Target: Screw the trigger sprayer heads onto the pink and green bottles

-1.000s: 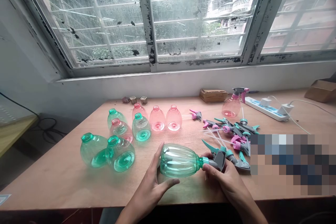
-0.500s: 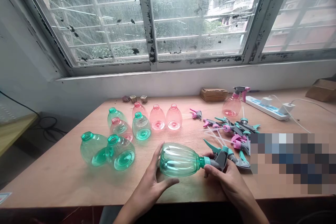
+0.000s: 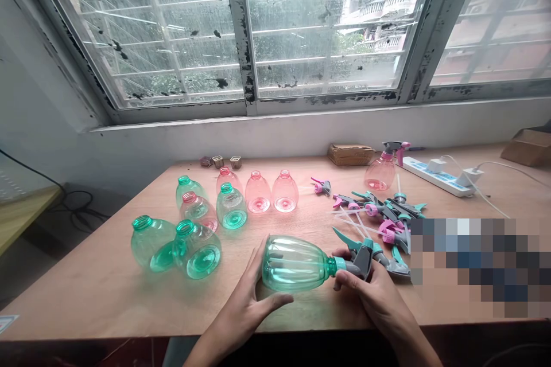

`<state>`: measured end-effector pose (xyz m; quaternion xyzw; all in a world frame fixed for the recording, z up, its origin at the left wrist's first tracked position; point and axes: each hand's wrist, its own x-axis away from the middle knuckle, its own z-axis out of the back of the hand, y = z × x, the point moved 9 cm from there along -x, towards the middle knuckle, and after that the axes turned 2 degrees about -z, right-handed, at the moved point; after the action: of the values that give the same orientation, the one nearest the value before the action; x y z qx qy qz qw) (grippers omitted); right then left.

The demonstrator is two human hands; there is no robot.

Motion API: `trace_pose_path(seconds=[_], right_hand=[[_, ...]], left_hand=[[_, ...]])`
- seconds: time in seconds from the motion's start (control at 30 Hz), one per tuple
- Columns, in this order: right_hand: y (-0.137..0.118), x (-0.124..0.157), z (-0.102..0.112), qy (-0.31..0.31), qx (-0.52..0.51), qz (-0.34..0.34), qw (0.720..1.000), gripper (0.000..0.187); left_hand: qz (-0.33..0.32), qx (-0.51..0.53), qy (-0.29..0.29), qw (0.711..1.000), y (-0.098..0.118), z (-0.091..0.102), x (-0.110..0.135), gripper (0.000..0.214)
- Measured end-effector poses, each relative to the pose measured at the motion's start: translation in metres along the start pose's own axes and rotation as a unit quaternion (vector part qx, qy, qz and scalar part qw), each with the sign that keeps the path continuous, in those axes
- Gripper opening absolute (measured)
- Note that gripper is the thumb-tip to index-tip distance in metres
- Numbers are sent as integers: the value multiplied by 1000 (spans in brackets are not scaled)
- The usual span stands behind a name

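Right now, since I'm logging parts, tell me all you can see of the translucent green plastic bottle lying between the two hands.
The translucent green plastic bottle is bulbous, ribbed lengthwise and looks empty. It lies on its side low over the wooden table, near the front edge, base left, neck right. A grey and teal trigger sprayer head sits at its neck. The left hand cups its base; the right hand grips the sprayer head.

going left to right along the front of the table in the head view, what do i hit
two empty green bottles → left hand → held green bottle, lying on its side → right hand, gripping the trigger sprayer at that bottle's neck
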<state>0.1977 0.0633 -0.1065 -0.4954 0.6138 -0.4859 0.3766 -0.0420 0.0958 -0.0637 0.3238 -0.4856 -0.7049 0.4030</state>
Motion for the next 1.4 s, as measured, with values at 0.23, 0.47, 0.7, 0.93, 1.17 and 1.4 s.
trace_pose_path(seconds=[0.23, 0.47, 0.7, 0.93, 1.17, 1.4], right_hand=[[-2, -1, -1, -11, -3, 7, 1000, 42], [-8, 5, -9, -17, -1, -6, 1000, 42], [-11, 8, -11, -5, 23, -5, 1000, 37], [-9, 4, -8, 0, 44, 0, 999, 43], [-3, 8, -13, 1, -13, -20, 1000, 45], [-4, 9, -16, -38, -15, 0, 999, 40]], left_hand=[[22, -7, -14, 1000, 0, -2, 5, 102], [29, 64, 3, 998, -2, -1, 2, 99], [25, 116, 10, 993, 2, -4, 2, 96], [18, 131, -9, 991, 8, -7, 1, 104], [15, 117, -16, 993, 4, -9, 2, 107], [19, 67, -69, 995, 4, -10, 3, 112]])
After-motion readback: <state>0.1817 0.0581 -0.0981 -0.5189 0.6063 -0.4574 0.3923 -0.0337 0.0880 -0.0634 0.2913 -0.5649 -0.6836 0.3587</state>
